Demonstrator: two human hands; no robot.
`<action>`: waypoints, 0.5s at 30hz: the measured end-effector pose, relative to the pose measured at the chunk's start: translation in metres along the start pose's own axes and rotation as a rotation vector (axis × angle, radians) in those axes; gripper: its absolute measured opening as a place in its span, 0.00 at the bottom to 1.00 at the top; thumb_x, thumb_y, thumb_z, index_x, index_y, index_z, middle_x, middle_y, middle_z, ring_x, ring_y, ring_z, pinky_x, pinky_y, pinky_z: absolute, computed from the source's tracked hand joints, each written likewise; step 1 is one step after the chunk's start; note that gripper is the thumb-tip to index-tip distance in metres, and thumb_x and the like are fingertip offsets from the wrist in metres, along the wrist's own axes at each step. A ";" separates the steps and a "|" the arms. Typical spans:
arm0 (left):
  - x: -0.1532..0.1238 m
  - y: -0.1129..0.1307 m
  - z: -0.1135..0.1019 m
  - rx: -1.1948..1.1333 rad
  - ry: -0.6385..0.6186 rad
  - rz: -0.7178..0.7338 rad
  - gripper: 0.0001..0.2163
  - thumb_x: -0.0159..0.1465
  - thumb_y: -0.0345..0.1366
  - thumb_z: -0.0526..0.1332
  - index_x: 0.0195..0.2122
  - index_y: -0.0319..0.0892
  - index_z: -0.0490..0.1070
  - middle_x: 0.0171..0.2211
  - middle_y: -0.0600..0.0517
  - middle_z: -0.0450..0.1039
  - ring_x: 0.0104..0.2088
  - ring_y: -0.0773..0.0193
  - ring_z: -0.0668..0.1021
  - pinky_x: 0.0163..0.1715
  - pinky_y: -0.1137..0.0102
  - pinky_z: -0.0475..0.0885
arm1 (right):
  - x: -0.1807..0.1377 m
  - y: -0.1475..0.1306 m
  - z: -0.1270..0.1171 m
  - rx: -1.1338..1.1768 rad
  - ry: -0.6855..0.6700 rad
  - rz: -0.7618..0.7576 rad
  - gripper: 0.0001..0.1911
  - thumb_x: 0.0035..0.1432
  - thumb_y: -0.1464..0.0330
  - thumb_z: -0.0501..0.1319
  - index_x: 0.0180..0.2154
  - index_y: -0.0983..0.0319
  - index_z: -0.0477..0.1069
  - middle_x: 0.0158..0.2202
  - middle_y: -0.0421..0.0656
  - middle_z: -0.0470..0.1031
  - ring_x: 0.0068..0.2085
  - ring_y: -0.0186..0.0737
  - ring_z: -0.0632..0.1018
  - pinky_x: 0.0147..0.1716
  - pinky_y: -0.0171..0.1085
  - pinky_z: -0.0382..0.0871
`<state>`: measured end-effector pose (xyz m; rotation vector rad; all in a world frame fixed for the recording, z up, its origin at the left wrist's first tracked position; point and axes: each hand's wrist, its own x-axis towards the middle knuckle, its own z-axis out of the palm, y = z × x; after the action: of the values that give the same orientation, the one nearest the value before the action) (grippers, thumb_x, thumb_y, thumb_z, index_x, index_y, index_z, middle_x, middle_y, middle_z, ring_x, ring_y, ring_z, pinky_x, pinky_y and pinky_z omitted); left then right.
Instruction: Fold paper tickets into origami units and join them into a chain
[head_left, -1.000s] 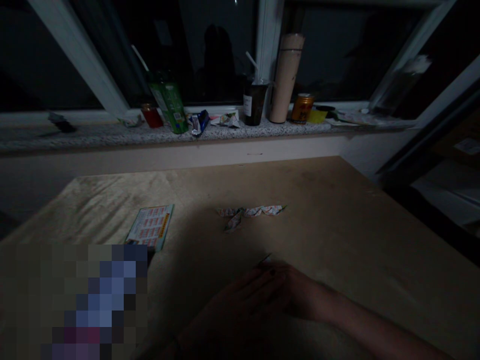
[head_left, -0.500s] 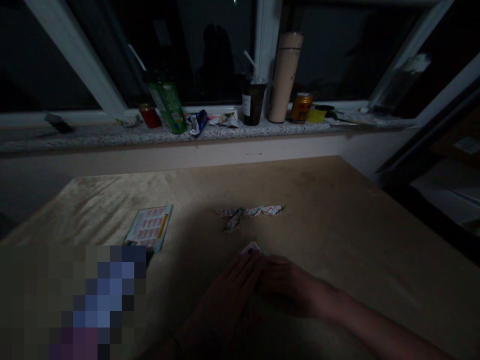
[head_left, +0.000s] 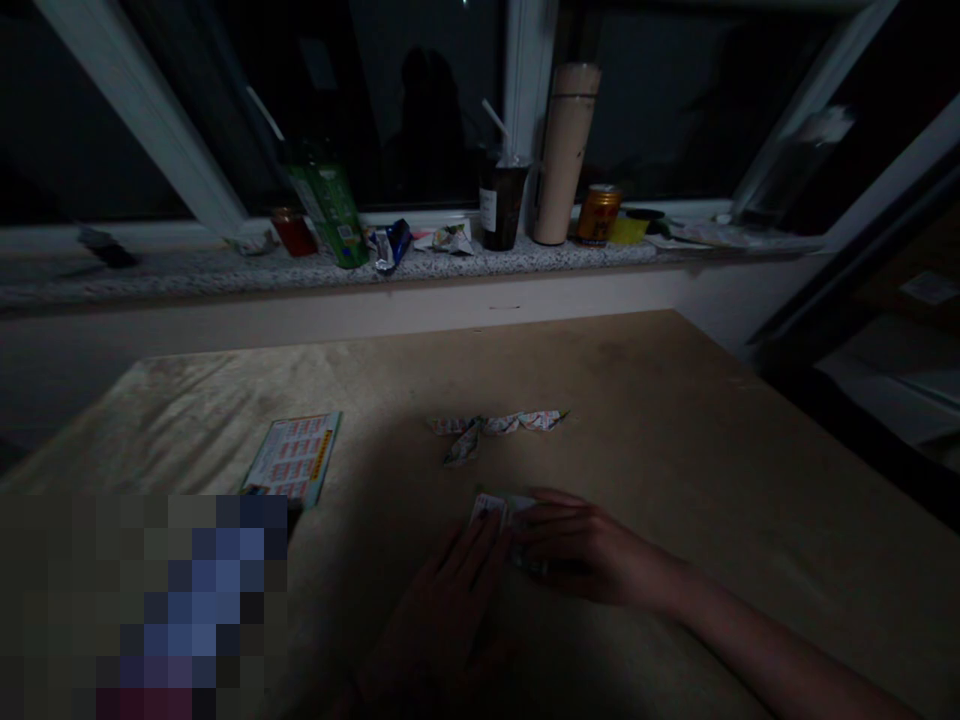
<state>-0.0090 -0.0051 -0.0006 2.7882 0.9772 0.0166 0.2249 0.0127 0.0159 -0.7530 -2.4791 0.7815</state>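
In dim light, both my hands rest on the tan table (head_left: 675,420) over a small printed piece of paper (head_left: 489,506). My left hand (head_left: 450,600) lies flat with its fingers stretched out, fingertips on the paper's near edge. My right hand (head_left: 581,545) comes in from the right, fingers curled and pinching the paper's right side. Just beyond lie several small folded paper shapes (head_left: 495,428) in a row. A printed sheet with red and orange blocks (head_left: 294,458) lies to the left.
A stone windowsill (head_left: 187,268) runs along the back with a green bottle (head_left: 324,205), a dark cup with a straw (head_left: 499,200), a tall beige flask (head_left: 562,150), a golden can (head_left: 596,215), a red jar (head_left: 292,230) and wrappers. A blurred patch covers the lower left.
Both hands have slid forward on the table. The small paper, first seen edge-on under the fingertips, now shows more of its printed face between the two hands.
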 end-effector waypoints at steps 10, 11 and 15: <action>-0.002 0.003 0.004 -0.011 -0.036 -0.006 0.39 0.58 0.50 0.57 0.64 0.39 0.41 0.64 0.40 0.39 0.63 0.47 0.48 0.58 0.55 0.50 | -0.001 0.010 -0.011 0.052 -0.009 0.101 0.13 0.55 0.67 0.62 0.44 0.56 0.73 0.51 0.42 0.72 0.54 0.38 0.69 0.60 0.47 0.46; -0.002 0.004 0.004 -0.008 -0.036 -0.010 0.38 0.58 0.50 0.57 0.64 0.39 0.42 0.64 0.40 0.40 0.63 0.47 0.49 0.58 0.55 0.51 | -0.002 0.011 -0.012 0.038 -0.016 0.110 0.13 0.55 0.67 0.63 0.44 0.55 0.73 0.50 0.42 0.72 0.55 0.38 0.68 0.60 0.47 0.44; -0.004 0.002 0.006 -0.017 -0.021 -0.005 0.38 0.59 0.53 0.55 0.64 0.43 0.40 0.65 0.43 0.40 0.62 0.47 0.50 0.58 0.54 0.49 | -0.005 0.018 -0.013 -0.009 -0.006 0.144 0.12 0.53 0.66 0.64 0.42 0.54 0.74 0.48 0.41 0.74 0.56 0.40 0.67 0.59 0.50 0.44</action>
<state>-0.0100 -0.0103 -0.0061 2.7648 0.9745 -0.0049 0.2423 0.0277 0.0132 -0.9428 -2.4563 0.8241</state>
